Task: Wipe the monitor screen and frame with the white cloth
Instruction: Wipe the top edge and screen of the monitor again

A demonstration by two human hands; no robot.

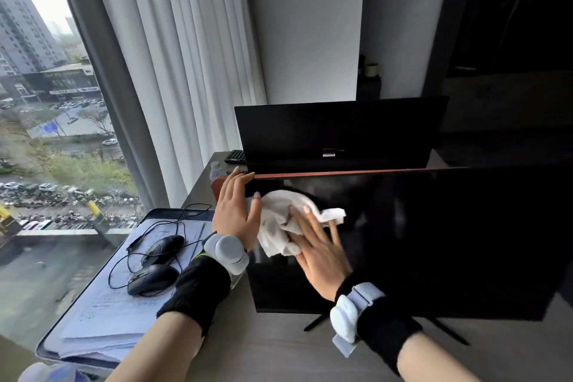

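Nearest, the right hand point(319, 253) presses flat, fingers straight, on the white cloth point(283, 222) against the monitor point(434, 242) screen's upper left. The left hand point(235, 206) grips the monitor's top left corner, fingers curled over the edge. Left of that hand, two mice point(158, 263) with tangled cords lie on papers point(102, 313). The monitor stands upright, facing the person, long side horizontal; its right edge is cut off. Beyond the hands, a second monitor point(338, 133) and a partly hidden keyboard point(235, 156).

White cloth point(283, 223), black monitor point(434, 242) (red top edge).
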